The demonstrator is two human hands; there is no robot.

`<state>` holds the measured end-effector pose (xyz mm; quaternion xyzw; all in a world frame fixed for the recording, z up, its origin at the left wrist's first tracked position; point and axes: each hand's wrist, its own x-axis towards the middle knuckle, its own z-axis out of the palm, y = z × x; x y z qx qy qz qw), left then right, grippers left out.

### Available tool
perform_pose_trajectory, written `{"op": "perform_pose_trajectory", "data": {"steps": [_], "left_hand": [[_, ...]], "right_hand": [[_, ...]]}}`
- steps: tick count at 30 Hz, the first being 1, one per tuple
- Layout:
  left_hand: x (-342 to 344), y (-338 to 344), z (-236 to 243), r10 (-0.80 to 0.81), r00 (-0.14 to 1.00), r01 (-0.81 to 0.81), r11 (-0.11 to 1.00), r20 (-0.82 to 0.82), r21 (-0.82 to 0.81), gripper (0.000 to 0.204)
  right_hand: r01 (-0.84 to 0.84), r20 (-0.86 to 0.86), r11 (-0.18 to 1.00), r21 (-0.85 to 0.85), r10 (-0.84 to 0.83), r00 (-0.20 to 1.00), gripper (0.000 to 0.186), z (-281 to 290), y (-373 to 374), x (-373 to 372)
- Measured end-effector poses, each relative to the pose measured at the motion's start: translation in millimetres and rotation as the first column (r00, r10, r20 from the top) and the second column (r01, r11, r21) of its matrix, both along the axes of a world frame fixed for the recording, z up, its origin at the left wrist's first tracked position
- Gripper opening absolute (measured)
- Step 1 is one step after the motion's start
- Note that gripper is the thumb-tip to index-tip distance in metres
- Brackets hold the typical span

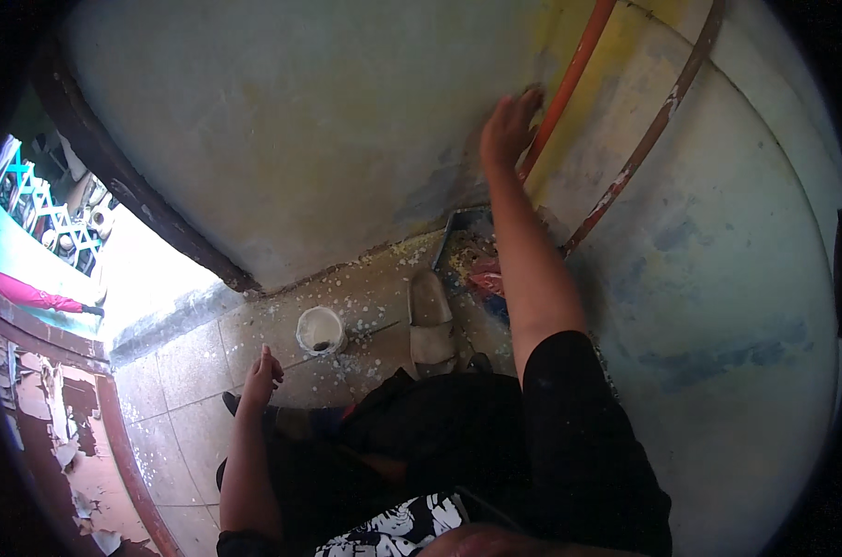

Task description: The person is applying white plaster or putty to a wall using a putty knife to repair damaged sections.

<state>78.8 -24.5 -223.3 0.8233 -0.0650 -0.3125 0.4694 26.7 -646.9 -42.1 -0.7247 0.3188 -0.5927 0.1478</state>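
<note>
My right arm reaches up to the pale green wall [328, 121]. There my right hand [507, 135] bends its fingers against the surface, just left of an orange pole [577, 70]. The fingertips are dark and slightly blurred, and whatever lies under them cannot be made out. Lower down on the left, my left hand [262, 376] hangs loosely in the air with one digit pointing up and the others half curled. Nothing shows in it. A white bucket [320, 330] stands on the floor to the right of that hand.
A brown paint-spotted pipe [648, 139] slants beside the orange pole. Beige slippers [430, 320] lie on the speckled tiles. A dark tray [451, 223] with debris and reddish cloth sits at the wall's foot, partly behind my right forearm. A bright doorway opens left, near a peeling pink panel [77, 446].
</note>
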Motion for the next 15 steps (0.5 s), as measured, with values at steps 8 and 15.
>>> {"op": "perform_pose_trajectory", "data": {"steps": [8, 15], "left_hand": [[0, -7, -3, -0.029, 1.0, 0.029, 0.999, 0.009, -0.019, 0.063], [1, -2, -2, -0.017, 0.999, 0.016, 1.0, -0.029, -0.025, 0.062]], "right_hand": [[-0.004, 0.172, 0.975, 0.222, -0.035, 0.984, 0.068, 42, 7, 3], [0.018, 0.054, 0.992, 0.121, -0.025, 0.998, 0.075, 43, 10, -9]]}}
